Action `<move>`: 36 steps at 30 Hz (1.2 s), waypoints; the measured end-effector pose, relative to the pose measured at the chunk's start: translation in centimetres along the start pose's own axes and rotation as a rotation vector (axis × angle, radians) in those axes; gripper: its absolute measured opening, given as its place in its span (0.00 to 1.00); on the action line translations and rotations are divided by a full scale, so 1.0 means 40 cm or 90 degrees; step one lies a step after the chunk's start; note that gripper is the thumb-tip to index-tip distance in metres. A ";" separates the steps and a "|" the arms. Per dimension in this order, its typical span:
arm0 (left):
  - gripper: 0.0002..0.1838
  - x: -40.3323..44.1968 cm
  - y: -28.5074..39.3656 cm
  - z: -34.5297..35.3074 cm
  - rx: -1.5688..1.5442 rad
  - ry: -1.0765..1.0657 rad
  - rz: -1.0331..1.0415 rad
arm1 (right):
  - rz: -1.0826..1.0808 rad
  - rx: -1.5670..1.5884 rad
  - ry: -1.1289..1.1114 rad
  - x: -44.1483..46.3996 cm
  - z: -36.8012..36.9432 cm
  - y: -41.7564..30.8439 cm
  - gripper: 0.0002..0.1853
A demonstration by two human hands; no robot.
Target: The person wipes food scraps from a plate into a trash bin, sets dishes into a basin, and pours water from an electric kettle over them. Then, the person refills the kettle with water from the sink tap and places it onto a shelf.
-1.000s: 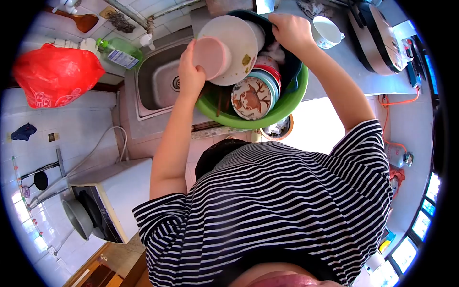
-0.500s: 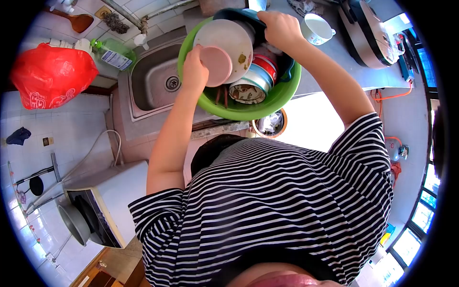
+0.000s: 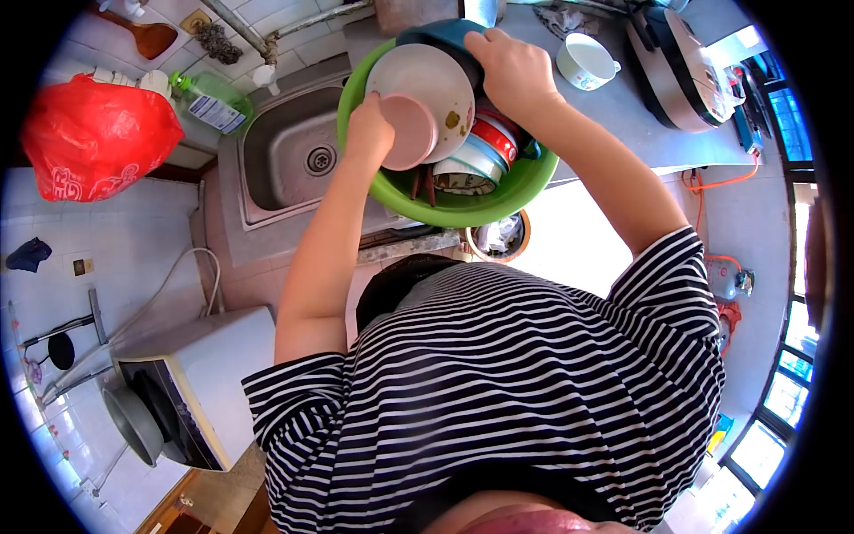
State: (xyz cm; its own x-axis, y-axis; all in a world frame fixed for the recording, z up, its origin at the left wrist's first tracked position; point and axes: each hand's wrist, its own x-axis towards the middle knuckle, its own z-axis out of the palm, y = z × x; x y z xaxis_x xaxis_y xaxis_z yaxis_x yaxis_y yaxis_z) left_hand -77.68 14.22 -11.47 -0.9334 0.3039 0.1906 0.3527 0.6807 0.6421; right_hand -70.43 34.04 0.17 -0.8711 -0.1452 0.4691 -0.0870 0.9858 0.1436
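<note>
A green basin [image 3: 463, 215] full of dishes stands at the counter edge beside the sink. My left hand [image 3: 369, 135] is closed on the rim of a pink bowl [image 3: 411, 133], which lies over a white plate [image 3: 418, 73] with food scraps. My right hand [image 3: 516, 73] grips the edge of a dark teal vessel [image 3: 445, 36] at the back of the basin; the dishes hide most of its shape. Lower in the basin are a red bowl [image 3: 491, 135], a patterned bowl [image 3: 461, 178] lying on its side, and brown chopsticks [image 3: 424, 185].
A steel sink [image 3: 285, 165] is left of the basin, with a green detergent bottle [image 3: 213, 102] and red plastic bag [image 3: 102, 138] further left. On the counter at right are a white cup [image 3: 585, 62] and a rice cooker [image 3: 680, 67]. Below the counter stands a waste bin [image 3: 500, 238].
My right hand and the teal vessel have shifted slightly left and down in view. Less of the vessel's dark edge shows at the basin's right. My left hand stays on the pink bowl.
</note>
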 end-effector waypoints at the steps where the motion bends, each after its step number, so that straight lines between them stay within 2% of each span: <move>1: 0.21 0.003 -0.001 -0.001 -0.002 -0.001 0.000 | -0.021 -0.006 -0.006 0.002 -0.003 -0.013 0.10; 4: 0.19 0.002 0.013 -0.009 -0.006 -0.015 0.001 | -0.043 -0.004 -0.033 -0.006 0.006 -0.041 0.12; 6: 0.15 -0.002 0.042 -0.030 0.010 -0.070 -0.062 | -0.043 -0.003 -0.033 -0.007 0.000 -0.047 0.13; 9: 0.19 -0.003 0.038 -0.019 0.040 -0.070 -0.064 | 0.002 0.017 -0.108 -0.020 -0.012 -0.076 0.10; 14: 0.14 -0.003 0.025 -0.011 0.067 -0.071 0.002 | -0.070 -0.048 -0.159 -0.009 -0.042 -0.130 0.13; 19: 0.14 -0.009 0.020 -0.003 0.085 -0.042 0.016 | -0.107 -0.078 -0.140 0.014 -0.045 -0.122 0.14; 25: 0.15 -0.020 0.026 -0.021 0.096 -0.101 0.017 | -0.144 -0.097 -0.118 -0.026 -0.047 -0.191 0.13; 28: 0.15 -0.017 0.012 -0.010 0.048 -0.051 0.012 | -0.163 -0.098 -0.080 -0.069 -0.008 -0.235 0.13; 30: 0.15 -0.015 -0.009 -0.005 0.082 -0.133 0.040 | -0.169 -0.095 -0.105 -0.099 0.016 -0.254 0.13; 32: 0.13 -0.006 -0.037 0.023 0.030 -0.102 0.052 | -0.173 -0.103 -0.099 -0.113 0.025 -0.253 0.13; 34: 0.12 0.006 -0.068 0.060 0.023 0.017 0.152 | -0.163 -0.063 -0.035 -0.118 0.024 -0.243 0.12; 35: 0.12 -0.002 -0.057 0.050 0.024 0.014 0.155 | -0.137 -0.061 -0.071 -0.124 0.001 -0.246 0.11; 36: 0.12 -0.011 -0.047 0.038 0.015 0.068 0.216 | -0.131 -0.060 -0.071 -0.137 -0.003 -0.245 0.11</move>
State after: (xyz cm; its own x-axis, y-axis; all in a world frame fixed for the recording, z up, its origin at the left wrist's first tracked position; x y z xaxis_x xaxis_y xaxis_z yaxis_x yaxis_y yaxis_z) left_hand -77.82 13.81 -13.92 -0.7644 0.4444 0.4672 0.6437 0.5684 0.5125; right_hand -64.75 25.17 -3.69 -0.8882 -0.3269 0.3228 -0.2271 0.9232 0.3099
